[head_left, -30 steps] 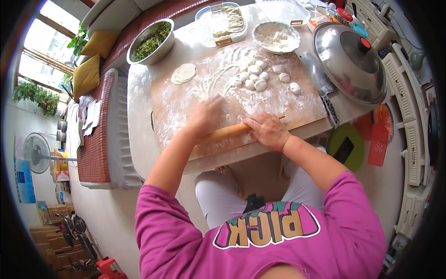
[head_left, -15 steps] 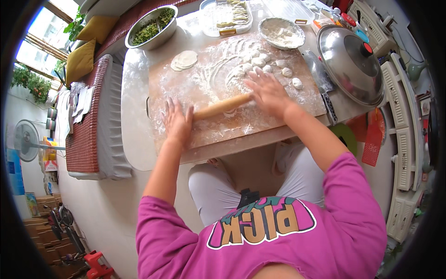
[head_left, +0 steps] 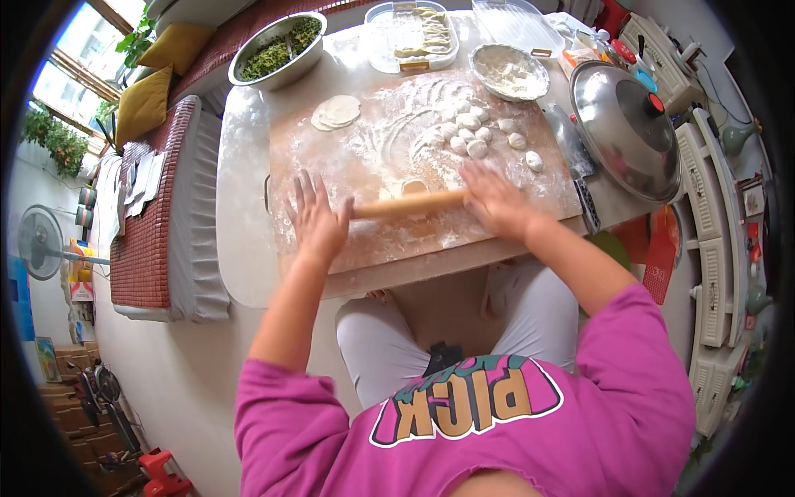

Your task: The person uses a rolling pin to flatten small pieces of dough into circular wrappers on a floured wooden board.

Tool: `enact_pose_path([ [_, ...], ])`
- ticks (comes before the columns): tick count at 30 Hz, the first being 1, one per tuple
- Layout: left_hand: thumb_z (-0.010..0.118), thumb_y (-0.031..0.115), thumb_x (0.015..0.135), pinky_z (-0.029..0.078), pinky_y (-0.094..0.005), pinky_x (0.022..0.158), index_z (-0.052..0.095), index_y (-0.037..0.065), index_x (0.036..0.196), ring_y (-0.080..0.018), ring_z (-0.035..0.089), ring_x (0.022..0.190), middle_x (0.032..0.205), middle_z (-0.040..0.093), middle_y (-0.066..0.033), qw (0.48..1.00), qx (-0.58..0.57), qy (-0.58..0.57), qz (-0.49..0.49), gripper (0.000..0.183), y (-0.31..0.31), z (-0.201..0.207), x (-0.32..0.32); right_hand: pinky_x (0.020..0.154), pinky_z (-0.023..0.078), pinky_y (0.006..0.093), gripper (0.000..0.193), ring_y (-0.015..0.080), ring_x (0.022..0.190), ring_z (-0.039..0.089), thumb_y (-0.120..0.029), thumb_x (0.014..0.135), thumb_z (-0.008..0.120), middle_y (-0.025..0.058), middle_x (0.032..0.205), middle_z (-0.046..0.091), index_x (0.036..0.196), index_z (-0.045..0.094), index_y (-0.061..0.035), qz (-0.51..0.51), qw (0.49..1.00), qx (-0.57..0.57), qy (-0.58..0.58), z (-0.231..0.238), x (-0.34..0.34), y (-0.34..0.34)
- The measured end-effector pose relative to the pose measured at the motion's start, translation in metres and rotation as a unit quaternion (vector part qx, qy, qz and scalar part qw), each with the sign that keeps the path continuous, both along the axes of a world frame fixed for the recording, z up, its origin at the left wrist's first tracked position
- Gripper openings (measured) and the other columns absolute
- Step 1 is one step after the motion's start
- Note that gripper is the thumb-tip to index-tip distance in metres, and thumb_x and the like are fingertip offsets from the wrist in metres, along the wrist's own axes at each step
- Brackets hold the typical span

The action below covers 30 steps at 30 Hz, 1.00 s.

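A wooden rolling pin (head_left: 410,204) lies nearly level across the floured board (head_left: 319,166). My left hand (head_left: 317,217) rests its palm at the pin's left end, fingers spread. At the other end, my right hand (head_left: 499,203) lies over the pin with fingers stretched out, not wrapped round it. A small flattened piece of dough (head_left: 412,187) shows just beyond the pin, its near part hidden. Several floured dough pieces (head_left: 476,149) sit beyond my right hand. Thin round dough wrappers (head_left: 337,113) overlap at the board's far left.
Along the far side stand a metal bowl of chopped greens (head_left: 276,76), a plastic box of dumplings (head_left: 411,63) and a bowl of flour (head_left: 508,71). Right of the board are a cleaver (head_left: 569,142) and a large pot lid (head_left: 623,124). A red-tiled bench (head_left: 153,224) stands at left.
The pin has turned from a slant to nearly level, as its right end came nearer with my right hand. The dough beyond it now shows more. The whole view has shifted slightly.
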<state>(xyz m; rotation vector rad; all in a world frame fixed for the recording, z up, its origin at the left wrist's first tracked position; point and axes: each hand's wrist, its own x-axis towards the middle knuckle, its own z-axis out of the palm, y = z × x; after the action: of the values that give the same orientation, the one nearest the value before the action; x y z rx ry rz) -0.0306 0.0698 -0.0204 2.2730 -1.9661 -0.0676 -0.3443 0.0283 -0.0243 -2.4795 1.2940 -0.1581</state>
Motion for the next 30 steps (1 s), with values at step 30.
enact_pose_path([
  [30, 0.038, 0.049, 0.087, 0.005, -0.0417, 0.109, 0.02, -0.003, 0.137, -0.0323, 0.005, 0.135, 0.145, 0.008, -0.0229, 0.999, -0.006, 0.041, 0.033, 0.074, -0.022, 0.001, 0.012, 0.11, 0.007, 0.0361, 0.056, 0.0248, 0.135, 0.013, -0.035, 0.094, 0.029, 0.0139, 0.145, 0.017, 0.14, 0.015, -0.0064, -0.038, 0.999, -0.016, 0.02, 0.008, 0.021, -0.038],
])
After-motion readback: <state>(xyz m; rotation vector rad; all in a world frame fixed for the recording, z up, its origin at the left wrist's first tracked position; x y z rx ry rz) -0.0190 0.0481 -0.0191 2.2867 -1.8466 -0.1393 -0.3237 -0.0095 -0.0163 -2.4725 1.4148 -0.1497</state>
